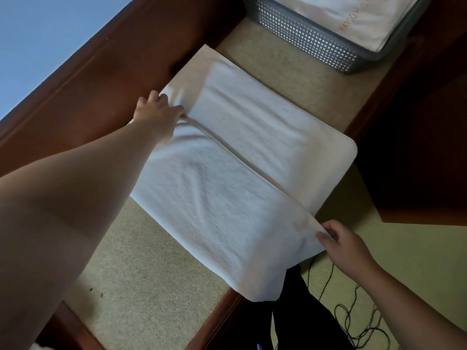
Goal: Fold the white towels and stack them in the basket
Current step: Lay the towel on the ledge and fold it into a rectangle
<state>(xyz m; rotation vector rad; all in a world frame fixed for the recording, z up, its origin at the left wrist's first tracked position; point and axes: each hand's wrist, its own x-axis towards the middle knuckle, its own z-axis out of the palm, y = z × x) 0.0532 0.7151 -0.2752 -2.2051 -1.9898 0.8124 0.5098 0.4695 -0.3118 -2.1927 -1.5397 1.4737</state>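
From the head camera we see our white towel point(235, 178) spread across a beige-topped bench point(141, 269) with a dark wooden frame, one long flap folded over so a seam runs diagonally through its middle, and its near corner hanging off the bench edge. Our left hand point(154, 112) reaches to the towel's far left end, where our fingers are curled and gather a bunched bit of the cloth at the fold. Our right hand point(341, 241) is at the opposite, nearer end, thumb and fingertips closed in a pinch on the thin edge of the towel, which lies stretched between our two hands. Well beyond the towel, at the far end of the bench, stands the grey perforated basket point(303, 34), with folded white towels point(353, 18) already lying inside it. Thin black cables point(353, 314) trail over the floor below our right forearm.
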